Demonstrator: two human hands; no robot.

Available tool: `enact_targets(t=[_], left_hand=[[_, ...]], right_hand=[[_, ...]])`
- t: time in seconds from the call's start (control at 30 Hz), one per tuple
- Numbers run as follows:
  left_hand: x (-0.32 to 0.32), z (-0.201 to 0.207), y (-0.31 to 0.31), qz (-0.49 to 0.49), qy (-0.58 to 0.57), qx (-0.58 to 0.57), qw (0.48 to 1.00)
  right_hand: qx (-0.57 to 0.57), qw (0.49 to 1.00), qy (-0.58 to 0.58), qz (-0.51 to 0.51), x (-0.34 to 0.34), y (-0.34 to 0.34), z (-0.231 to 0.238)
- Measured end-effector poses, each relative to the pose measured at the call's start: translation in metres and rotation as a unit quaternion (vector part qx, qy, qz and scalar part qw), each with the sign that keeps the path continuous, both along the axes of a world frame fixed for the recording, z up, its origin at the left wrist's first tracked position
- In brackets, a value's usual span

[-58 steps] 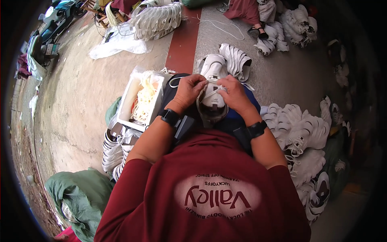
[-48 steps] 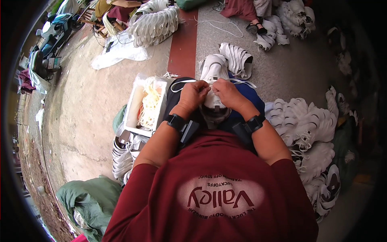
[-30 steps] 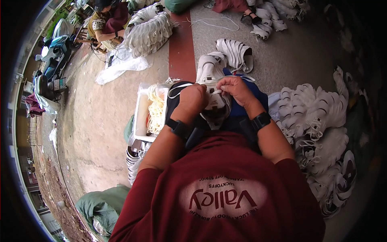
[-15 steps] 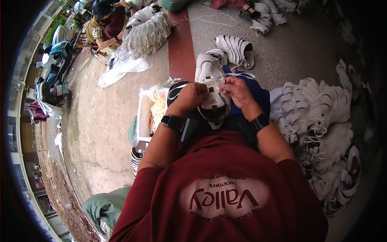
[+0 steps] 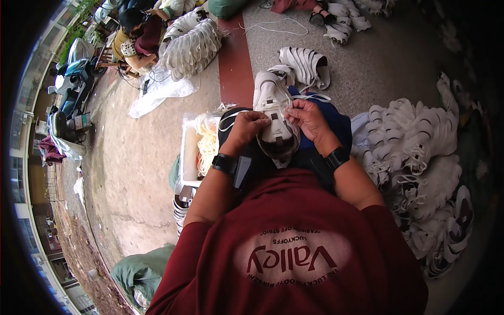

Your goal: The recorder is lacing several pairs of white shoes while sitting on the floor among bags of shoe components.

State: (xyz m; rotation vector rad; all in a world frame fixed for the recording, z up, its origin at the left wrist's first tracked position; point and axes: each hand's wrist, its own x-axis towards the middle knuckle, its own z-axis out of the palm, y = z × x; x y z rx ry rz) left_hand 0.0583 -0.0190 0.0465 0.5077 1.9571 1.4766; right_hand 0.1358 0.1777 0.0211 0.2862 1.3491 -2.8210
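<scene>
On my lap lies a white shoe upper (image 5: 275, 135) with dark patches, its lacing area between my two hands. My left hand (image 5: 247, 128) pinches at the left edge of the upper, and a loop of white lace (image 5: 229, 118) lies beside it. My right hand (image 5: 308, 121) is closed on a white shoelace (image 5: 294, 100) at the upper's right side; the lace trails off to the right above the knuckles. Whether the left fingertips hold the lace or the edge of the upper is hard to make out.
A white box of pale laces (image 5: 207, 144) stands left of my lap. Stacked white uppers (image 5: 304, 65) lie just ahead, with a large heap of uppers (image 5: 409, 142) to the right. At far left, a co-worker (image 5: 142, 39) sits beside another bundle of uppers (image 5: 191, 44), near a parked scooter (image 5: 73, 84).
My left hand has turned and lowered slightly, its fingertips now showing in a pinch at the upper. My right hand has barely moved. The co-worker has leaned a little.
</scene>
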Motion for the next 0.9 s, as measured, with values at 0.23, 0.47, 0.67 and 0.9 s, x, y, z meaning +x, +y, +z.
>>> enact_targets(t=[0.23,0.47,0.67,0.9], left_hand=[[-0.003,0.003,0.014,-0.033,0.378,-0.11,0.919],[-0.003,-0.005,0.013,0.0,0.171,-0.084,0.982],[0.0,0.0,0.016,-0.028,0.305,-0.019,0.952],[0.008,0.009,0.002,-0.011,0.33,-0.077,0.941]], right_hand=[[-0.007,1.0,-0.004,0.005,0.001,0.001,-0.002],[-0.005,1.0,-0.007,0.0,0.0,-0.001,-0.001],[-0.002,1.0,0.006,-0.005,-0.001,0.002,-0.004],[0.001,1.0,-0.001,-0.003,0.002,0.0,-0.004]])
